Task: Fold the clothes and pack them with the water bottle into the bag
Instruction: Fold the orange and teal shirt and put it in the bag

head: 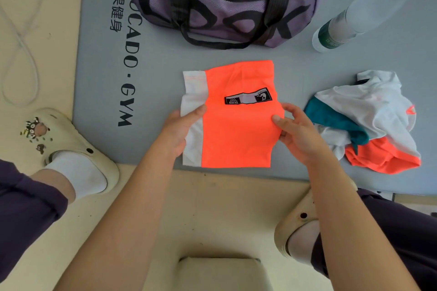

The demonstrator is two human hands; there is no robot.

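You're mid-fold: orange shorts (236, 123) flat on mat (99, 92). Left hand (179, 132) pinches left edge, right hand (293, 130) pinches right edge. Next: carry to bag (224, 7); crumpled shirt (369, 120), bottle (369, 9) wait.

smooth orange cloth garment (236, 130), purple mesh fabric bag (227, 7), clear plastic bottle (369, 9), matt grey mat (160, 54)

Ahead: bare grey mat (160, 59) lies between the folded orange garment (236, 125) and the purple bag (227, 7).
Right: crumpled clothes (369, 123) lie near; water bottle (364, 12) stands beyond.
Between bottle and bag: open mat.
Left: printed mat bare.
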